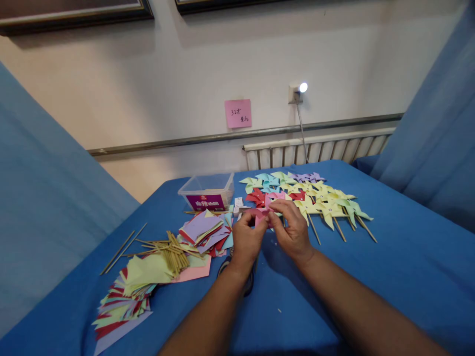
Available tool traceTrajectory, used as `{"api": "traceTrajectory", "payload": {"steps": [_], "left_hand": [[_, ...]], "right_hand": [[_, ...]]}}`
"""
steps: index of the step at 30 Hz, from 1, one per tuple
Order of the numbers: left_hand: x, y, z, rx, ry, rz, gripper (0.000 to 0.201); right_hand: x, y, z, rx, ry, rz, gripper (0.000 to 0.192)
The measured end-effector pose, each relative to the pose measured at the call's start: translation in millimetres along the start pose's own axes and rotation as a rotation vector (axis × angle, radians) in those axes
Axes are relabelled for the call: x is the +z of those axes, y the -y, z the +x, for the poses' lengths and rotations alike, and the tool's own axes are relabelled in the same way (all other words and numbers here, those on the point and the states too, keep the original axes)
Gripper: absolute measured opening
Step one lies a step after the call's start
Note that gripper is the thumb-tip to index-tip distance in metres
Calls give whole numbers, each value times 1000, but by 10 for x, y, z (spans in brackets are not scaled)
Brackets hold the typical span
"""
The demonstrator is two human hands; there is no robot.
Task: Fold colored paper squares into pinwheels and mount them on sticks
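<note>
While both hands meet over the middle of the blue table, the left hand and right hand pinch a pink paper piece between their fingertips, so both are closed on it; it looks like a pinwheel head half folded, though the fingers hide most of the paper. The piece sits just above the cloth, at 12 o'clock from the wrists. At 1 o'clock lies a spread of finished paper pinwheels in yellow, green, red, blue and purple, their sticks pointing toward the person. At 10 o'clock sits a clear plastic box with a purple label, and nearer, at 9 o'clock, a loose stack of coloured paper squares. Further out at 8 o'clock lie a bundle of wooden sticks and a second fan of paper sheets. Scissors seem to lie under the left wrist, mostly hidden. To fold well, the corners likely need to be drawn to the centre one at a time, with one thumb holding the gathered tips flat so none springs back. A light pinch seems wiser than a hard squeeze, since thin paper creases easily. Keeping the work low over the table would probably steady both hands.
</note>
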State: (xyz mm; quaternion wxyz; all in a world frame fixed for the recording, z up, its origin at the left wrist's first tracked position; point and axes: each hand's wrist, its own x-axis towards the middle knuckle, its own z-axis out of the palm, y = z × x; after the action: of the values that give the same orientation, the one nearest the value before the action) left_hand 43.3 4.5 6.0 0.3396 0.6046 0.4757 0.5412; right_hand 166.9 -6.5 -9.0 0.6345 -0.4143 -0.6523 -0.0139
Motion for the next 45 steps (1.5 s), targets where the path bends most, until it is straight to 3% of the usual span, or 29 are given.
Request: {"api": "traceTrajectory", "payload": {"steps": [6, 12, 22, 25, 28, 33, 42, 45], "left_hand": [[6, -37, 21, -116, 16, -324, 32], [-4, -32, 17, -252, 216, -476, 40], [-22, -22, 35, -268, 152, -375, 58], [-14, -27, 21, -286, 209, -446, 55], [-10, -19, 9, -293, 248, -442, 62], [-17, 30, 20, -216, 128, -249, 82], [-20, -26, -33, -8, -22, -4, 38], [-29, -57, -36, 33, -12, 48, 19]], "right_hand": [[-7, -23, 8, 33, -10, 27, 20], [-37, -13, 37, 49, -14, 44, 17], [10, -79, 18, 161, 15, 19, 7], [5, -77, 31, 143, 22, 84, 19], [11, -82, 30, 181, 63, 118, 12], [68, -110, -18, 289, -6, 90, 5], [131, -79, -43, 441, -46, 203, 5], [117, -63, -37, 425, -43, 190, 5]]}}
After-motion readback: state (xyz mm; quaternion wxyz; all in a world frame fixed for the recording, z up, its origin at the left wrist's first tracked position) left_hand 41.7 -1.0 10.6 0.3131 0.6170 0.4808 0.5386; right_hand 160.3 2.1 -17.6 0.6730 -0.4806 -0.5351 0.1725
